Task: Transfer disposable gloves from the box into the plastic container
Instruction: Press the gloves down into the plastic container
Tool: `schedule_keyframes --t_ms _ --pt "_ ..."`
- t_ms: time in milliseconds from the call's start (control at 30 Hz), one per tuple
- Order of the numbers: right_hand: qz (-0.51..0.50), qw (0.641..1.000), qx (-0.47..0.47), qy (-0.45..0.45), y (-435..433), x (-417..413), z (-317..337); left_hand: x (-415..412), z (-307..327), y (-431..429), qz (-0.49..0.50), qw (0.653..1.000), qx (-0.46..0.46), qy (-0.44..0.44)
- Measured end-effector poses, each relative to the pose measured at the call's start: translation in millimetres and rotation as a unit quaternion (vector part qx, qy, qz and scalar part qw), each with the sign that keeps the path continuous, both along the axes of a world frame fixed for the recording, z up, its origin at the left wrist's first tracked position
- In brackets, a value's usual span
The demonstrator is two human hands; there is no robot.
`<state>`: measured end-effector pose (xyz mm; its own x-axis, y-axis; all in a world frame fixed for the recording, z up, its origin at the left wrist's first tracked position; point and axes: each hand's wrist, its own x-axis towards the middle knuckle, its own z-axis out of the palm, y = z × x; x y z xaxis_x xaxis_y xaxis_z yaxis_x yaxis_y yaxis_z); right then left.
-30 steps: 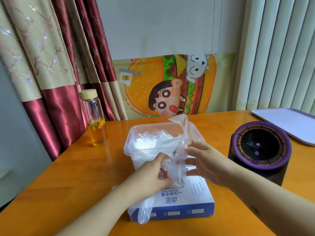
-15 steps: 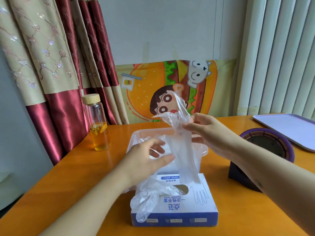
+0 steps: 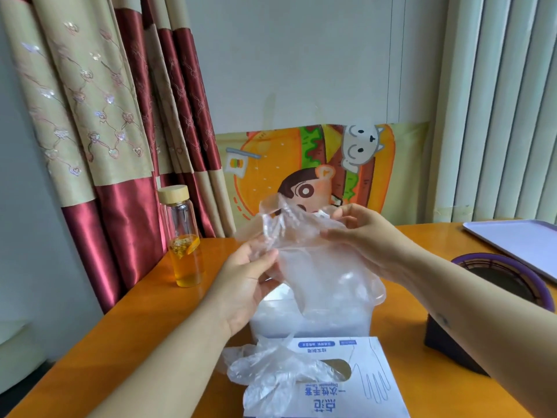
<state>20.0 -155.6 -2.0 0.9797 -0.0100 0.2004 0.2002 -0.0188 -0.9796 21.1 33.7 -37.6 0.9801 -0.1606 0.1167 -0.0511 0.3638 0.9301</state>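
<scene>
Both your hands hold one clear glove point(image 3: 319, 267) up over the plastic container point(image 3: 337, 325). Your L hand point(image 3: 244, 282) pinches its top left edge w/ thumb & fingers; your R hand point(image 3: 361, 239) pinches the top right. It hangs down to the container's rim; can't tell if it's inside. The box point(image 3: 370, 396) sits just in front, w/ a loose glove point(image 3: 271, 375) sticking out of its hole.

We take the clear rectangular plastic container point(image 3: 331, 324) on the orange wooden table point(image 3: 144, 321) as dial centre. At 6 o'clock, just beside it, lies the white-and-blue cardboard glove box point(image 3: 367, 396), a crumpled clear glove point(image 3: 271, 378) hanging from its opening. The wooden-capped glass bottle point(image 3: 184, 245) stands at 10 o'clock, the purple-rimmed black cylinder point(image 3: 509, 282) at 3, the pale flat tray point(image 3: 521, 239) at 2. A thin transparent plastic glove point(image 3: 319, 267) hangs above the container.
</scene>
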Motion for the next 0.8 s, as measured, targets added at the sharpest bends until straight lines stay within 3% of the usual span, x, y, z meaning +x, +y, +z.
schedule_keyframes --t_ms 133,267,367,533,800 --pt "-0.068 0.988 0.134 0.038 -4 15 0 21 1 0 0.113 0.986 -0.118 0.035" --pt "0.066 0.975 0.118 0.176 7 7 -17 37 -2 -11 0.176 0.970 -0.162 0.045" --pt "0.102 0.961 0.164 0.200 14 13 -21 45 -4 -19 0.200 0.968 -0.144 0.035" --pt "-0.005 0.953 0.213 0.215 26 27 -29 55 14 -21 0.204 0.964 -0.171 0.014" --pt "0.082 0.966 0.211 0.126 28 47 -16 55 22 -23 0.139 0.967 -0.208 -0.041"
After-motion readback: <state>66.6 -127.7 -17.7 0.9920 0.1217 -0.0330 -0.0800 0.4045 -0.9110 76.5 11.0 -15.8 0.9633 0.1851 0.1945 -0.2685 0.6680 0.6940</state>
